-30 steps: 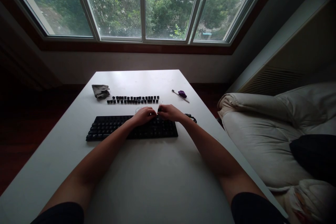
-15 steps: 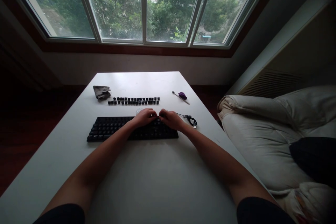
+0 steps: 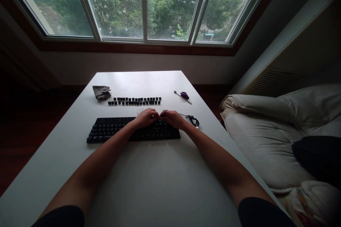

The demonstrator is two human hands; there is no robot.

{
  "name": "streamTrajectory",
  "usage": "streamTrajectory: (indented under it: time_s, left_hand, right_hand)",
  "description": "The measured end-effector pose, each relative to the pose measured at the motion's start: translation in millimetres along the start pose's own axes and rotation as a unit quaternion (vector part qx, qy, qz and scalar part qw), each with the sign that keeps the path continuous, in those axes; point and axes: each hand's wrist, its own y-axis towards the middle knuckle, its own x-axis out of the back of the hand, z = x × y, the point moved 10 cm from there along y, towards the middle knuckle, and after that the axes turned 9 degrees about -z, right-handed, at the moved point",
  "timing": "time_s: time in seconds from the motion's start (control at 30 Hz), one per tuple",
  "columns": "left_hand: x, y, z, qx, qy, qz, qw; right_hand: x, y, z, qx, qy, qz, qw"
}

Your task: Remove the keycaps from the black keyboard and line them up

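A black keyboard (image 3: pixel 112 129) lies across the middle of the white table (image 3: pixel 149 184). Both my hands rest over its upper right part, fingertips meeting. My left hand (image 3: pixel 146 117) is curled, fingers pinched toward the right hand. My right hand (image 3: pixel 172 118) is also curled, pinching something small and dark that I cannot make out. Behind the keyboard two rows of loose black keycaps (image 3: pixel 134 101) lie on the table.
A crumpled grey cloth (image 3: pixel 101 92) lies at the back left. A thin stick with a purple piece (image 3: pixel 183 96) lies at the back right. The keyboard's black cable with plug (image 3: pixel 193 119) lies right of my hands. A white sofa (image 3: pixel 269 138) stands to the right.
My hands have dropped from just above the keyboard's top edge down onto its keys. The wire tool seen at my right fingertips a second ago no longer shows clearly.
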Motion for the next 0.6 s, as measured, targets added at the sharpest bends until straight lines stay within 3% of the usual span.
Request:
streamTrajectory:
  time_s: [0.2, 0.6]
  left_hand:
    - [-2.7, 1, 0, -0.001, -0.007, 0.012, 1.0]
    - [-0.6, -1, -5, -0.002, -0.014, 0.025, 1.0]
  right_hand:
    - [-2, 6, 2, -0.005, 0.021, 0.03, 0.999]
    - [-4, -6, -10, -0.019, -0.01, -0.044, 0.999]
